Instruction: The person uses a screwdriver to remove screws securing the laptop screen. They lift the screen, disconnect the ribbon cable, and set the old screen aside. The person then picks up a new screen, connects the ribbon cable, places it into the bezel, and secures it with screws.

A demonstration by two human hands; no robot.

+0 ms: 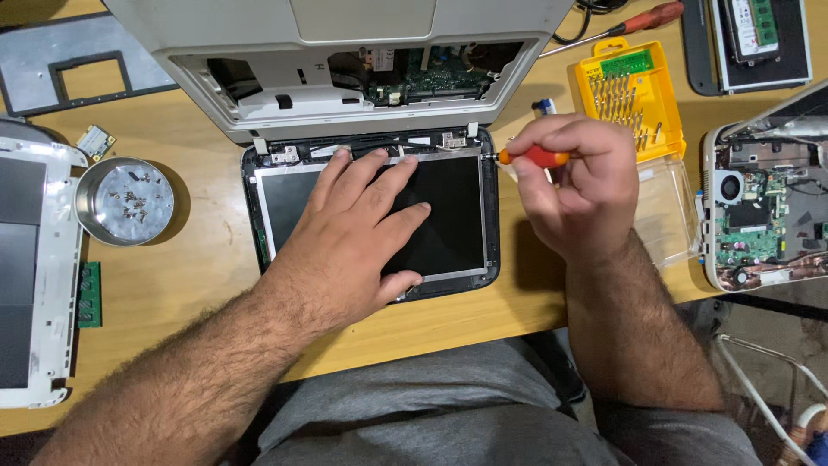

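On a light wooden desk [198, 259], a small laptop's screen panel [448, 224] lies flat in its dark lid frame, just in front of my lap, hinged to the white base [345, 95] that stands opened beyond it with its circuit board showing. My left hand [362, 233] rests spread and flat on the dark glass, fingers toward the hinges. My right hand [578, 190] is closed around a small orange-handled screwdriver [535, 157], its handle pointing toward the panel's upper right corner; the tip is hidden from me. Just beside that hand sits a yellow bit case [634, 95] with its clear lid folded open, and a larger red-handled screwdriver [630, 22] lies beyond it. A round metal tin [125, 200] holding loose screws stands left of the panel, near a small green card [95, 140] and a green memory stick [90, 295]. Another white laptop shell [34, 276] lies at the desk's left edge, and a second opened machine [763, 207] with its fan exposed at the right. My grey trousers [431, 414] fill the foreground.
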